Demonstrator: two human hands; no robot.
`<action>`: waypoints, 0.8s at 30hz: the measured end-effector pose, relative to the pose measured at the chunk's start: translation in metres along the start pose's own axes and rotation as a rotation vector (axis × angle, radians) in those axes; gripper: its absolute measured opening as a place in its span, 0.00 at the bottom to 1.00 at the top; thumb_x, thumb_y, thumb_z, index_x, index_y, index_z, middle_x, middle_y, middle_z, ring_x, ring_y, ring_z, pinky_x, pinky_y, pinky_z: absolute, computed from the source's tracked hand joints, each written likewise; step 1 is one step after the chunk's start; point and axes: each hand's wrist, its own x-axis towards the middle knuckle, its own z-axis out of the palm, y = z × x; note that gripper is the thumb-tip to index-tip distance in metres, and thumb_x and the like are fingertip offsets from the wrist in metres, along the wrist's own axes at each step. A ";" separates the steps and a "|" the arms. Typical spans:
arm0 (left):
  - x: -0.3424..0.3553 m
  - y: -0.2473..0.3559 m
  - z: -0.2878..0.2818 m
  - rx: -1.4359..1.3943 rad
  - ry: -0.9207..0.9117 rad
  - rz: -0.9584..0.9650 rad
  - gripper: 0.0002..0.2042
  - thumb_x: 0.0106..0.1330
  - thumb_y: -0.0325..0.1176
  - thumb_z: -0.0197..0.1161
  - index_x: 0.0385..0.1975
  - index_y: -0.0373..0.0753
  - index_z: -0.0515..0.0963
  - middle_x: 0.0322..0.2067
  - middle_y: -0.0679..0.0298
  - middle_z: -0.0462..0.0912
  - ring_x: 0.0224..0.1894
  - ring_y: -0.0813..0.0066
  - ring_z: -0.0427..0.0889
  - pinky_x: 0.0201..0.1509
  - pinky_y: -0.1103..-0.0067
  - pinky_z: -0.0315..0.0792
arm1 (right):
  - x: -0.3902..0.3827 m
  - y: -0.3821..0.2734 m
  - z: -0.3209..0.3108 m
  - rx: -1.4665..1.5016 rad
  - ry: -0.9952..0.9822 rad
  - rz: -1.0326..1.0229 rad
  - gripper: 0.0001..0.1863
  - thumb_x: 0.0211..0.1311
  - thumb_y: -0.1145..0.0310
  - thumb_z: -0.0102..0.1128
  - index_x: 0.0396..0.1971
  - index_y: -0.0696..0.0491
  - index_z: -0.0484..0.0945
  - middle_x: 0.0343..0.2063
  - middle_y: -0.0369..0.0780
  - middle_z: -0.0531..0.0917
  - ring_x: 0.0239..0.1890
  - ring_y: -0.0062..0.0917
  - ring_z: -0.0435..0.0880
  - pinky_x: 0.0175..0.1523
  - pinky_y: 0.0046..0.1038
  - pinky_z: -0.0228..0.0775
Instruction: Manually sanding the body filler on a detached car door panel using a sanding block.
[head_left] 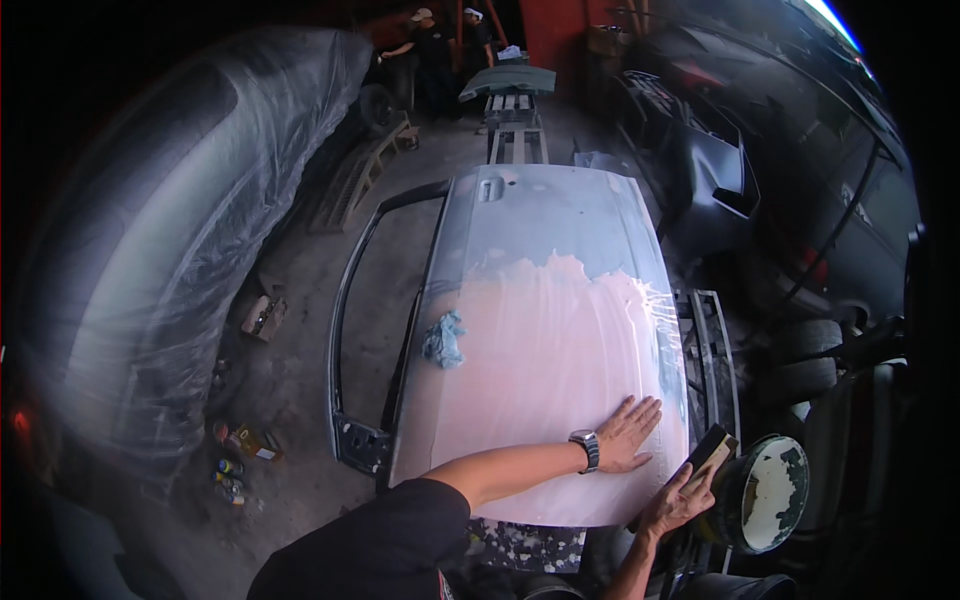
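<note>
While the right hand (678,502), nearest, has its grip clamped on a flat dark block with a tan face (712,455), the left hand (628,435) lies palm down with fingers a little spread, pinching nothing. A black watch with a metal case (586,450) sits on the left wrist. The block is held at the near right edge of the grey-blue car door panel with a wide pink coat (530,350); whether the two touch, I cannot tell. Just right of the block stands a round bucket crusted with pale flaking paint (775,490).

I judge the step in hand to be feeling the pink area between passes of the block. The next move seems to call for setting the block flat on any high spot and rubbing with even pressure.

Farther up, a crumpled light-blue cloth (444,340) rests on the left side of the coat, beyond which the door's far end is grey-blue. On the floor at left lie small cans with coloured wrappers (230,480), their lettering too small to read; no brand can be made out. A car under clear plastic sheeting (200,210) fills the left, and two people in dark shirts (435,50) stand at the far end.
</note>
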 end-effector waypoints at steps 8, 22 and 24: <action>-0.088 0.004 -0.004 -0.069 -0.173 0.228 0.42 0.73 0.52 0.50 0.76 0.28 0.43 0.78 0.46 0.37 0.81 0.53 0.33 0.81 0.55 0.31 | 0.004 0.000 0.003 -0.067 -0.107 0.045 0.31 0.69 0.50 0.62 0.64 0.53 0.74 0.42 0.50 0.72 0.46 0.45 0.76 0.53 0.41 0.69; -0.080 -0.050 -0.019 0.065 -0.093 0.200 0.42 0.75 0.56 0.46 0.76 0.28 0.42 0.78 0.47 0.38 0.81 0.53 0.34 0.81 0.55 0.32 | 0.007 -0.028 0.007 -0.465 -0.359 -0.026 0.32 0.66 0.48 0.61 0.64 0.52 0.73 0.49 0.54 0.72 0.52 0.51 0.76 0.54 0.49 0.70; -0.046 -0.072 -0.028 0.054 -0.037 0.056 0.44 0.73 0.58 0.47 0.75 0.27 0.44 0.78 0.46 0.40 0.81 0.52 0.36 0.81 0.55 0.32 | 0.008 -0.024 0.007 -0.484 -0.379 -0.029 0.32 0.66 0.49 0.61 0.65 0.52 0.73 0.47 0.53 0.71 0.51 0.50 0.75 0.53 0.49 0.70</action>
